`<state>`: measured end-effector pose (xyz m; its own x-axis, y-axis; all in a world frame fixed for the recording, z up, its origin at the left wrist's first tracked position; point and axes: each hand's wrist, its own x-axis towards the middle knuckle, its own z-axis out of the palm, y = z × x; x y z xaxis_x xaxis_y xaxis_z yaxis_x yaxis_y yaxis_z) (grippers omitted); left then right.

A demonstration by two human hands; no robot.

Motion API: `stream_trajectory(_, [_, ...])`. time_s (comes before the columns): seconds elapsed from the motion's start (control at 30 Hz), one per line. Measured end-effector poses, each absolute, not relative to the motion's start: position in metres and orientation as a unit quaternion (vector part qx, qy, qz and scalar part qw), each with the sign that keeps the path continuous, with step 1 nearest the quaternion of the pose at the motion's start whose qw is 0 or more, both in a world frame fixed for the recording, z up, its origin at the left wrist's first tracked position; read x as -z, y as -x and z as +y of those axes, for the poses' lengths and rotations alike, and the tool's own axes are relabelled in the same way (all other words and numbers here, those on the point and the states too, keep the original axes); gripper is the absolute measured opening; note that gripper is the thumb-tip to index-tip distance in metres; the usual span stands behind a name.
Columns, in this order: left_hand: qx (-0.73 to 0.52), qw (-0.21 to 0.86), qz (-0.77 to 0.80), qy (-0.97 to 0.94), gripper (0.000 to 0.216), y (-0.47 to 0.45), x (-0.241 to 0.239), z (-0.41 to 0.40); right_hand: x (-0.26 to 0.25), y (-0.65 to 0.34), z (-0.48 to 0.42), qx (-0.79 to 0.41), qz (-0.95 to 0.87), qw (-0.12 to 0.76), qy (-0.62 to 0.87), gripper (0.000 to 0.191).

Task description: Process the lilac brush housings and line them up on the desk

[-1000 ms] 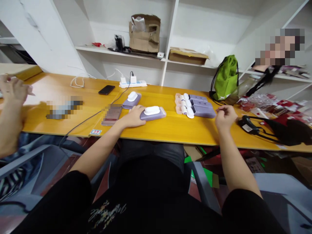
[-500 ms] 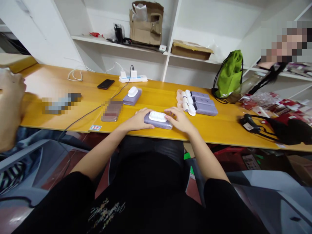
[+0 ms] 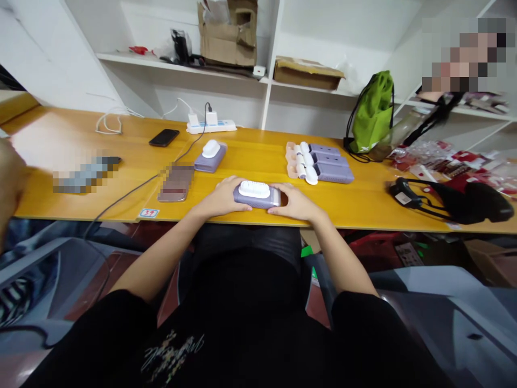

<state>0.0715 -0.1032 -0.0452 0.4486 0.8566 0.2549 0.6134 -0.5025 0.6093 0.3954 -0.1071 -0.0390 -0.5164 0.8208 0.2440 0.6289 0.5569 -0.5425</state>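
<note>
A purple box (image 3: 258, 203) with a white oval, bristly-looking piece (image 3: 254, 188) on top lies near the table's front edge. My left hand (image 3: 228, 198) is closed around its left end, thumb along the front and fingers behind. At the opposite end, my right hand (image 3: 294, 202) grips the box between thumb and fingers, beside a pale, shiny strip. Another purple box (image 3: 210, 160), carrying a white oval piece (image 3: 211, 149), stands to the back left. Several similar purple boxes (image 3: 334, 171) lie to the right, with white pieces and peach-coloured caps (image 3: 291, 160) at their left ends.
On the wooden table (image 3: 242, 141) are a black phone (image 3: 163, 137), a brownish phone-like slab (image 3: 175, 183), a power strip (image 3: 212, 126) and a cable. To the right are a green drawstring bag (image 3: 372, 116) and a black strapped item (image 3: 456, 202). Another person's hand (image 3: 10, 180) shows far left.
My right hand has moved off the white piece's edge and now grips the right end of the box. My left hand keeps its hold. The view has shifted slightly.
</note>
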Motion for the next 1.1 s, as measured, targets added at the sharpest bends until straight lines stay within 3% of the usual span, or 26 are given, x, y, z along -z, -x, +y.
stream_trajectory(0.2, [-0.292,0.204,0.453,-0.817,0.081,-0.062,0.051,-0.099,0.027,-0.440,-0.119,-0.200,-0.821,0.318,0.430,0.074])
stream_trajectory(0.37, [-0.299,0.199,0.456,-0.814,0.080,-0.064,0.054,-0.100,0.035,-0.459,-0.116,-0.258,-0.756,0.404,0.446,0.088])
stream_trajectory(0.67, [-0.296,0.200,0.456,-0.815,0.082,-0.067,0.053,-0.100,0.060,-0.459,-0.098,-0.162,-0.738,0.355,0.551,0.089])
stream_trajectory(0.9, [-0.295,0.198,0.453,-0.817,0.079,-0.067,0.053,-0.100,0.066,-0.459,-0.094,-0.132,-0.724,0.366,0.570,0.093])
stream_trajectory(1.1, [-0.292,0.195,0.456,-0.818,0.076,-0.068,0.052,-0.100,0.073,-0.462,-0.088,-0.124,-0.727,0.383,0.556,0.083])
